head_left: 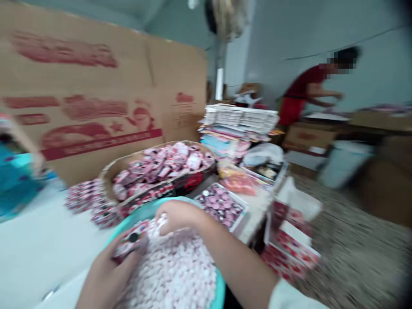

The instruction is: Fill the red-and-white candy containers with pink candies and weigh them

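Note:
My left hand (107, 270) grips a small pink printed case (131, 240) with a round black spot on its face. It is over the left side of a turquoise basin (219, 288). Heaped in the basin are many small white pieces (180, 268), too blurred to name exactly. Over the far part of the heap, my right hand (178, 216) has its fingers pinched together. A few of the white pieces show at its fingertips, close to the case.
Beyond the basin stands a large basket (107, 174) of pink cases, beside stacked ones (83, 197). A tray (241, 214) of pink-lidded items, paper stacks (241, 116) and a large carton (96, 25) surround it. One person (299, 92) bends at right; another's arm (27, 137) shows left.

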Demonstrator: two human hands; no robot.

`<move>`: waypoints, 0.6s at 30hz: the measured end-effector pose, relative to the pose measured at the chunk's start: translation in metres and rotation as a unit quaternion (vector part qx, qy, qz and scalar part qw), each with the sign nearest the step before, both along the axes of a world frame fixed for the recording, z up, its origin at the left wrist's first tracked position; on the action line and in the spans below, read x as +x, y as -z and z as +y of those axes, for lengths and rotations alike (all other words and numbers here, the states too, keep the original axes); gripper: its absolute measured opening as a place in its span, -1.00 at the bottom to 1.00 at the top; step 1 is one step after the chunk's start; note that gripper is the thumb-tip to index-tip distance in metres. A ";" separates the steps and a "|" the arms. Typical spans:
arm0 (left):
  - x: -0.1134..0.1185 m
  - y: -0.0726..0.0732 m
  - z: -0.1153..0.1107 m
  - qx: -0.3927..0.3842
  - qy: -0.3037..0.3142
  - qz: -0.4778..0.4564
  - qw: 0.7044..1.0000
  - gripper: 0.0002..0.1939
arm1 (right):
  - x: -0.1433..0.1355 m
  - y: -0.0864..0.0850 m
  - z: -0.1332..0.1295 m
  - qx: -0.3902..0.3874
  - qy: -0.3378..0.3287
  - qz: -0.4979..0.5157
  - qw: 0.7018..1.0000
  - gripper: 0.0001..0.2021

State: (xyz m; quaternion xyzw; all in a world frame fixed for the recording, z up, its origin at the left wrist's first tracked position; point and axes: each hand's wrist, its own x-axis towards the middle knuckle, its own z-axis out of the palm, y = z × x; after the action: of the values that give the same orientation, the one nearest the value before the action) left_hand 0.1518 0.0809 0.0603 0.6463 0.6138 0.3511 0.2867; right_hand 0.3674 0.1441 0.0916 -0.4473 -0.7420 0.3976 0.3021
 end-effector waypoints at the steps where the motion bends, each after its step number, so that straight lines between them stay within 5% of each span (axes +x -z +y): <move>1: -0.005 -0.001 0.000 -0.021 -0.003 -0.007 1.000 -0.55 | -0.005 0.000 0.004 -0.022 -0.028 -0.003 0.999 -0.82; 6: -0.002 -0.009 0.004 0.031 0.065 0.019 0.997 -0.54 | -0.001 -0.010 0.009 -0.096 -0.064 0.062 0.991 -0.82; 12: 0.006 -0.013 -0.008 0.043 0.115 0.034 0.992 -0.51 | -0.038 -0.015 -0.008 -0.100 0.026 0.164 0.981 -0.78; 18: 0.007 -0.011 -0.010 -0.006 0.081 0.008 0.997 -0.59 | -0.068 -0.008 -0.021 -0.070 0.105 0.271 0.954 -0.77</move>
State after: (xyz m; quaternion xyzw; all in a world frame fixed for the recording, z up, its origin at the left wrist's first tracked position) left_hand 0.1592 0.0712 0.0712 0.6948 0.5638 0.3185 0.3129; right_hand 0.2994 0.1232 0.0994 -0.4180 -0.5517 0.5207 0.4998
